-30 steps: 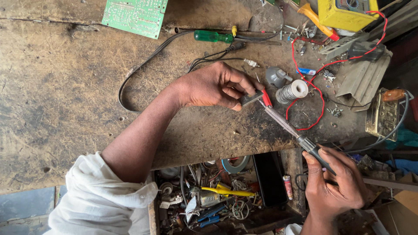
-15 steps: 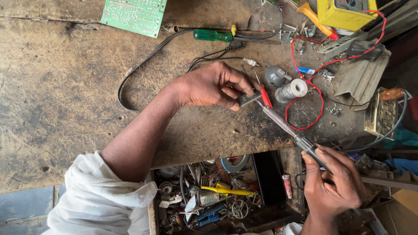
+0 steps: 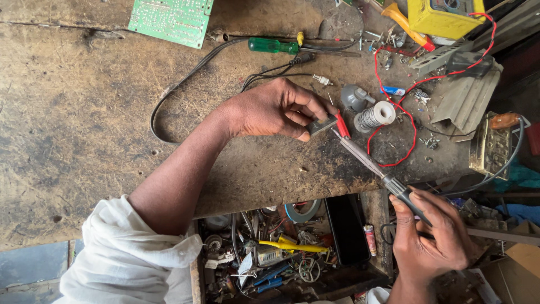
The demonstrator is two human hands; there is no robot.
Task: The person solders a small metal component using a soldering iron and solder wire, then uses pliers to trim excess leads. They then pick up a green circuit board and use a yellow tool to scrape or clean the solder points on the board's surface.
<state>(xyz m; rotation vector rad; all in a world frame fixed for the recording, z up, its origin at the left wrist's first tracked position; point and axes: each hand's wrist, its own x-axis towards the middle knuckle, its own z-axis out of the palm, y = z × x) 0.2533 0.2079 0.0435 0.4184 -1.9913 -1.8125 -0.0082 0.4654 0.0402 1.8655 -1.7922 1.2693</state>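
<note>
My left hand (image 3: pixel 278 108) rests on the worn wooden bench and pinches a small grey component (image 3: pixel 322 125) with a red wire end beside it. My right hand (image 3: pixel 430 236) grips the dark handle of a soldering iron (image 3: pixel 365 160), held near the bench's front edge. The iron's metal shaft slants up and left, and its tip touches the small component at my left fingertips. A spool of solder wire (image 3: pixel 376 116) stands just right of that spot, with a red wire (image 3: pixel 394 107) looping around it.
A green circuit board (image 3: pixel 171 17) lies at the back left, a green-handled screwdriver (image 3: pixel 273 45) and black cables behind my left hand. A yellow meter (image 3: pixel 441 17) sits at the back right. Below the bench edge an open drawer (image 3: pixel 281 253) holds several tools and parts.
</note>
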